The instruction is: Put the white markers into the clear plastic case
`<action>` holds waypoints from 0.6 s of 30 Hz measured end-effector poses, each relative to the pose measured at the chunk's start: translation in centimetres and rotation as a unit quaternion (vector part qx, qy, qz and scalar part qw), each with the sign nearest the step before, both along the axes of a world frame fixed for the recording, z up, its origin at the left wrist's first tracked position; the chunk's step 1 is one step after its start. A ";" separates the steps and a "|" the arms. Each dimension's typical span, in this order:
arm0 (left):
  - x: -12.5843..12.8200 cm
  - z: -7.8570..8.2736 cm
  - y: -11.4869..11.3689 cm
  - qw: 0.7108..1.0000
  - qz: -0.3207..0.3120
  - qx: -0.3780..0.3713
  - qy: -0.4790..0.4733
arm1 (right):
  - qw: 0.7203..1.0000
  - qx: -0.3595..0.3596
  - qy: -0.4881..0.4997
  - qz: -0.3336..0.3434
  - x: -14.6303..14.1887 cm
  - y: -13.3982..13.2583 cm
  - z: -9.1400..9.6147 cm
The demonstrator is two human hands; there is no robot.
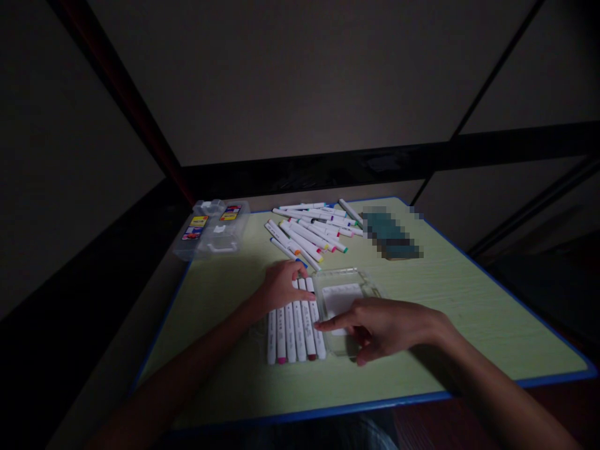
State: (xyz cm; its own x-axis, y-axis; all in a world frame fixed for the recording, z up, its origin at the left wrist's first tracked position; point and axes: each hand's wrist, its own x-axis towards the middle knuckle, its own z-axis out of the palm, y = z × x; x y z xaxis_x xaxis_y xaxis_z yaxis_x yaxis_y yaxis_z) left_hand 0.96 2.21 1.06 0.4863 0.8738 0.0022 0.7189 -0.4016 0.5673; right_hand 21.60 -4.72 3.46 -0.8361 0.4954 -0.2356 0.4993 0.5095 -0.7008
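A row of white markers (pixel 291 334) lies side by side in one half of an open clear plastic case, close to the table's front. A few show pink or red ends. My left hand (pixel 280 287) rests over the far end of this row, thumb and fingers apart. My right hand (pixel 382 328) is over the other half of the clear case (pixel 340 274), near a white card (pixel 340 297) in it. Its index finger is stretched out to the rightmost marker, the other fingers loosely bent, and I see nothing held in it.
Behind the case lies a loose pile of white markers (pixel 312 234) with coloured ends. A clear plastic box (pixel 222 237) with bright labels stands at the table's left edge. A pixelated greenish flat object (pixel 391 231) lies at right. The pale green table (pixel 431 300) has a blue rim.
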 end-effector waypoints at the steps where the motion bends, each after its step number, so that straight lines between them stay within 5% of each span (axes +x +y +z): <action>1: -0.1 0.0 0.0 1.000 -0.001 0.001 0.000 | 1.000 0.006 0.000 -0.002 -0.1 0.0 0.1; 18: -0.9 0.4 0.8 1.000 -0.005 0.002 0.030 | 0.991 0.126 -0.031 -0.011 -1.3 -0.4 0.5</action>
State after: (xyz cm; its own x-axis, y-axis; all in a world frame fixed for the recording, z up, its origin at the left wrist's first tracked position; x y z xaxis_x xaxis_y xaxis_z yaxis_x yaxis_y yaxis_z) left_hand 0.07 3.04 1.43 0.4949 0.8686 -0.0235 0.7469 -0.4114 0.5223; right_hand 20.30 -5.14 3.91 -0.8125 0.5625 -0.1531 0.5502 0.6532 -0.5201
